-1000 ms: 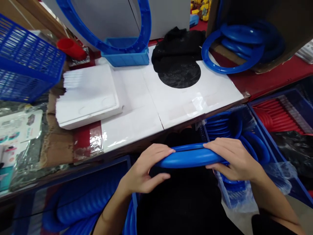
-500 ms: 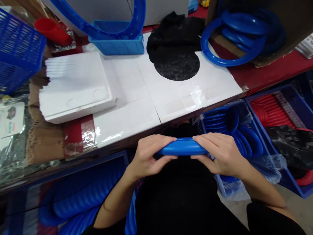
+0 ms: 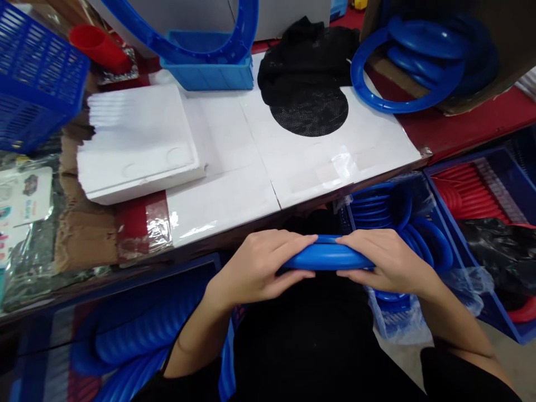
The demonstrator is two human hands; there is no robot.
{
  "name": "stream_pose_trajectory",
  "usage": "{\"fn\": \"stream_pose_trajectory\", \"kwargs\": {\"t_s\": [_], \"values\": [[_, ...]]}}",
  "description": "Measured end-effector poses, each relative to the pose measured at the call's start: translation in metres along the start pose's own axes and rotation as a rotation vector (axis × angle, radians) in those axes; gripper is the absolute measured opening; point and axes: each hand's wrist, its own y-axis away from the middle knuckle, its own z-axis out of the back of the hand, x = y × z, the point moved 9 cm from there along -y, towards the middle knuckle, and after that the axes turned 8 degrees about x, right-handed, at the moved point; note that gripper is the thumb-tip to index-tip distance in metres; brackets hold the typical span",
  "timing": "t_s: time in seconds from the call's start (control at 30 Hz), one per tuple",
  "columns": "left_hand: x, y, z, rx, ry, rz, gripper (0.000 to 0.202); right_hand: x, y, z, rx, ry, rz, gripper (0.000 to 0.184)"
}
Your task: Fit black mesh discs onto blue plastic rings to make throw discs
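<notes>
A blue plastic ring (image 3: 330, 257), seen nearly edge-on, is held between both hands in front of my body, just off the table's front edge. My left hand (image 3: 263, 265) grips its left side, fingers over the top and thumb below. On its right side, my right hand (image 3: 385, 259) has the same kind of grip. The ring's far part is hidden. Beyond it on the white tabletop (image 3: 226, 206) lies a piece of black mesh fabric (image 3: 312, 114), partly bunched up.
A white foam block (image 3: 140, 145) and a blue basket (image 3: 37, 78) are at left. Behind stands a small blue bin (image 3: 209, 75) with a large ring over it. More blue rings (image 3: 427, 44) fill a carton at right. Crates of blue and red rings (image 3: 469, 190) sit below the table.
My hands and the blue ring have shifted slightly right in view. The grip stays on both sides. The whole scene has also slid a little to the right.
</notes>
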Motion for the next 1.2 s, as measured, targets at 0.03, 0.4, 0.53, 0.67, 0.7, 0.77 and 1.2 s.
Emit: {"fn": "stream_pose_trajectory", "kwargs": {"t_s": [0.03,0.4,0.53,0.67,0.7,0.77,1.2], "values": [[-0.005,-0.005,-0.002,-0.020,-0.031,-0.013,0.053,0.002,0.000,0.000,-0.013,0.009,0.002,0.045],[0.001,0.016,-0.006,-0.220,0.032,0.009,0.047,0.022,-0.004,-0.002,-0.136,0.191,-0.019,0.041],[0.017,0.037,0.018,-0.195,0.215,-0.070,0.049,0.022,0.002,0.008,-0.087,0.089,0.049,0.064],[0.035,0.052,0.041,-0.153,0.293,-0.022,0.051,0.013,0.015,0.024,-0.194,0.026,0.057,0.051],[0.034,0.050,0.038,-0.096,0.265,0.012,0.053,0.012,0.015,0.023,-0.194,0.034,0.051,0.049],[0.022,0.037,0.027,0.010,0.163,0.043,0.057,0.013,0.010,0.015,-0.157,0.068,0.054,0.047],[-0.005,0.004,-0.017,-0.178,-0.097,0.026,0.046,0.005,0.013,-0.020,-0.272,0.169,-0.054,0.044]]}}
